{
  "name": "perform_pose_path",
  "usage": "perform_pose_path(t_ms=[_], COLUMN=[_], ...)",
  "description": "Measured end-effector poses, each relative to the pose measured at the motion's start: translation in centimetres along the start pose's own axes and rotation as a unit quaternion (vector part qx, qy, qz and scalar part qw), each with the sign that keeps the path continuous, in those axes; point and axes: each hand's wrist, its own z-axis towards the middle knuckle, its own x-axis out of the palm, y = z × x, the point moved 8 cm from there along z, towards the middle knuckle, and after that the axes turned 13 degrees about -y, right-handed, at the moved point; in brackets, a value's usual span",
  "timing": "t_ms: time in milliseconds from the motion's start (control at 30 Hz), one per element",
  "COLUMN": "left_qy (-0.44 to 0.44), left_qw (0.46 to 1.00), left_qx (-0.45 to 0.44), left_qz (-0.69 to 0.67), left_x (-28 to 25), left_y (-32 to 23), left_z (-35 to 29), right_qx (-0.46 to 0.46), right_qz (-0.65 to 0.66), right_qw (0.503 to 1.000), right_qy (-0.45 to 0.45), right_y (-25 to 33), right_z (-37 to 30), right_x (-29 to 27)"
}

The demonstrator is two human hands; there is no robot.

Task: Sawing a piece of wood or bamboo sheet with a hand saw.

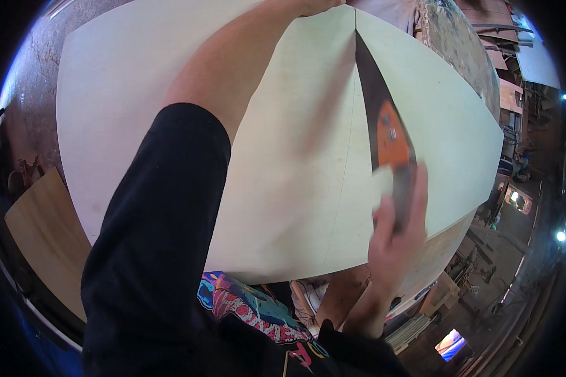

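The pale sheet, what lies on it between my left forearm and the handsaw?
Only bare pale sheet with a thin pencil line, seen in the head view, between left forearm and handsaw.

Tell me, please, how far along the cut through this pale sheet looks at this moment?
Done: a dark gap runs from the pale sheet's far edge down to the saw. In hand: the right hand holds the orange-and-black handsaw in that gap, while the left hand reaches the far edge, mostly out of frame. Left: a thin pencil line runs on to the near edge, where the sheet is uncut.
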Motion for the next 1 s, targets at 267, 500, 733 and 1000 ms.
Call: perform_pose_path(t_ms=[267,500,733,1000], left_qy=[-0.026,-0.022,-0.056,-0.021], left_qw=[0.999,1.000,0.998,1.000], left_qx=[0.019,0.014,0.024,0.015], left_qz=[-0.029,-0.005,-0.009,-0.010], left_x=[-1.3,0.3,-0.6,-1.6], left_y=[-2.0,-0.2,0.3,-2.6], left_z=[-0.4,0.4,0.2,-0.6], right_qx=[-0.044,0.041,0.009,-0.076], right_qz=[0.045,-0.010,-0.009,0.008], right_qw=[0.998,0.999,1.000,0.997], right_qy=[0.022,0.021,-0.006,-0.001], right_y=[0.4,-0.7,-0.1,0.2], right_z=[12.6,-2.4,-4.5,13.3], right_x=[8.6,-0.5,-2.4,10.1])
